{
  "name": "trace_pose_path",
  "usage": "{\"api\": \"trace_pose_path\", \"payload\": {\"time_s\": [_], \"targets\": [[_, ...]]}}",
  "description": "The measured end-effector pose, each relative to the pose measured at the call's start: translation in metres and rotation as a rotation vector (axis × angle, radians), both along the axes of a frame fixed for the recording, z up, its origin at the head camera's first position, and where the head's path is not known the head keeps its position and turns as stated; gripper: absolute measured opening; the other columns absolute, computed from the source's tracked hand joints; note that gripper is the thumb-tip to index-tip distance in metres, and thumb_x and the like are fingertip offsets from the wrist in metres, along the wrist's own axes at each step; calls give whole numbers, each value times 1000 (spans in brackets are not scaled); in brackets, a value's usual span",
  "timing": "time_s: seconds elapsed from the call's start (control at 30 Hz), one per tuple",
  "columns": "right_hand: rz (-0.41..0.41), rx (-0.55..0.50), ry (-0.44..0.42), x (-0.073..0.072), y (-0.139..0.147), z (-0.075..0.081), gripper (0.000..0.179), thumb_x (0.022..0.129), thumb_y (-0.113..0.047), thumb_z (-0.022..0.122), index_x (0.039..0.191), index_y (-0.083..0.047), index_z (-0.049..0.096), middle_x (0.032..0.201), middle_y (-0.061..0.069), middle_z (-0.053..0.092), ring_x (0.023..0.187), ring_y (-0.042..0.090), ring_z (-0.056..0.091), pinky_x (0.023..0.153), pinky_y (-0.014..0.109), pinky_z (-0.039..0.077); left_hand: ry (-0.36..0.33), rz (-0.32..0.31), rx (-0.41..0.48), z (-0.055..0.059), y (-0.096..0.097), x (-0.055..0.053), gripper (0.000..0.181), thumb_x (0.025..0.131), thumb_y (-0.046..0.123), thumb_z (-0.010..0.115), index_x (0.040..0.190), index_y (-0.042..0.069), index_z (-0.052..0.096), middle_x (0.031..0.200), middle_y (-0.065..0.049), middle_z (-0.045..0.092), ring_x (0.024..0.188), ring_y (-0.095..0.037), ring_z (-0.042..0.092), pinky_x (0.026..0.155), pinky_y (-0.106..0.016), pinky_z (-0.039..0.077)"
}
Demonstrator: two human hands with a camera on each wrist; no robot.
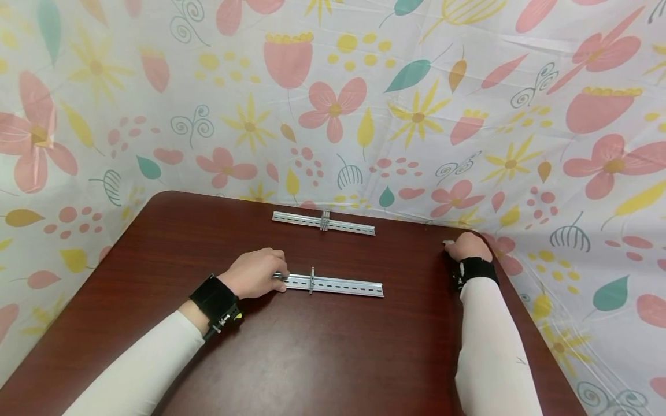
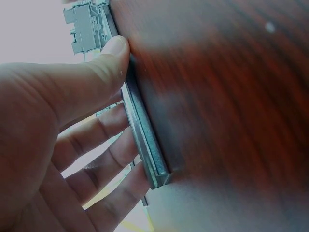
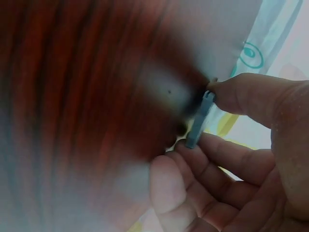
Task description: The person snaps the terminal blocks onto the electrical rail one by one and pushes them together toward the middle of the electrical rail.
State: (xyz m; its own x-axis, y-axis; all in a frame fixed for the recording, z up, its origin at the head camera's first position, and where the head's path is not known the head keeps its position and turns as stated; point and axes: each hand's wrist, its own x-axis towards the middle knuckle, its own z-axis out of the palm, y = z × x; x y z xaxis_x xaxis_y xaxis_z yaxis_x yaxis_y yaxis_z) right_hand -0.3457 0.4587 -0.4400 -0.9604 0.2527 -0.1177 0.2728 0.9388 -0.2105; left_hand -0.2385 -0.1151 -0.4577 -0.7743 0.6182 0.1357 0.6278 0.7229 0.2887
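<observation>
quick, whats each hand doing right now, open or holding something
Left hand: closed, holding the nearer slotted DIN rail near its left end.
Right hand: closed, pinching a slim gray piece.

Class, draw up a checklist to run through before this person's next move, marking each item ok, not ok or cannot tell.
1. Left hand holding the near rail at its left end: ok.
2. Right hand holding the small grey piece: ok, between thumb and fingers.
3. Mounted piece standing across the near rail: ok.
4. Near rail apart from the far rail: ok.
5. Small grey piece at the near rail: not ok, well to its right.
6. Small grey piece turned to fit: cannot tell.
</observation>
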Motion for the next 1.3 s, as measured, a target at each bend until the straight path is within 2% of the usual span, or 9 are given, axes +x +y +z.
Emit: {"api": "trace_pose_path", "payload": {"time_s": [0.1, 0.27, 0.37, 0.57, 0.8, 1.03, 1.13, 1.3], "targets": [[-11, -3, 18, -1, -4, -3, 46, 107, -40, 63, 96, 2, 75, 102, 28, 74, 90, 44, 69, 73, 57, 57, 8, 2, -8, 0, 0, 0, 14, 92, 30, 95, 100, 22, 87, 97, 12, 64, 95, -16, 64, 71, -35, 56], [-32, -19, 60, 1, -19, 1, 46, 106, -42, 64, 91, 1, 72, 89, 23, 70, 80, 40, 67, 67, 51, 54, 9, 5, -11, 1, 1, 1, 14, 91, 30, 95, 100, 22, 87, 97, 12, 64, 95, -16, 64, 71, -35, 56], [-34, -38, 91, 4, -31, 6, 47, 105, -42, 63, 86, 1, 70, 84, 22, 68, 79, 41, 66, 66, 52, 54, 9, 6, -12, 2, 1, 1, 14, 92, 30, 95, 101, 22, 87, 97, 12, 64, 95, -16, 64, 71, -35, 55], [-7, -70, 173, 5, -49, 3, 47, 103, -42, 63, 71, -8, 62, 73, 15, 64, 75, 40, 65, 66, 55, 53, 6, 5, -12, 1, 2, 1, 14, 92, 30, 95, 100, 23, 86, 98, 11, 64, 95, -16, 63, 70, -35, 55], [12, -98, 251, 10, -80, 10, 52, 103, -41, 68, 62, -15, 49, 57, 3, 46, 63, 34, 58, 56, 46, 43, 8, 3, -17, 0, 1, 1, 16, 91, 30, 95, 102, 21, 87, 97, 10, 64, 94, -17, 64, 69, -34, 55], [80, -119, 321, 11, -108, 14, 56, 104, -36, 70, 62, -16, 39, 55, -2, 30, 50, 25, 39, 50, 39, 26, 15, 4, -20, 0, 1, 1, 16, 91, 31, 95, 102, 22, 87, 96, 11, 63, 93, -16, 63, 69, -33, 55], [115, -128, 361, 12, -118, 17, 55, 104, -34, 70, 63, -17, 37, 56, -2, 27, 48, 23, 33, 51, 37, 21, 18, 0, -15, 1, 1, 1, 16, 91, 31, 95, 102, 21, 87, 96, 11, 63, 93, -16, 63, 70, -33, 55], [137, -154, 407, 20, -135, 26, 51, 101, -31, 68, 63, -17, 37, 56, -1, 27, 49, 23, 31, 50, 36, 19, 20, -5, -15, 1, 1, 1, 16, 91, 31, 95, 102, 21, 87, 96, 11, 63, 92, -16, 63, 70, -33, 55]]}}
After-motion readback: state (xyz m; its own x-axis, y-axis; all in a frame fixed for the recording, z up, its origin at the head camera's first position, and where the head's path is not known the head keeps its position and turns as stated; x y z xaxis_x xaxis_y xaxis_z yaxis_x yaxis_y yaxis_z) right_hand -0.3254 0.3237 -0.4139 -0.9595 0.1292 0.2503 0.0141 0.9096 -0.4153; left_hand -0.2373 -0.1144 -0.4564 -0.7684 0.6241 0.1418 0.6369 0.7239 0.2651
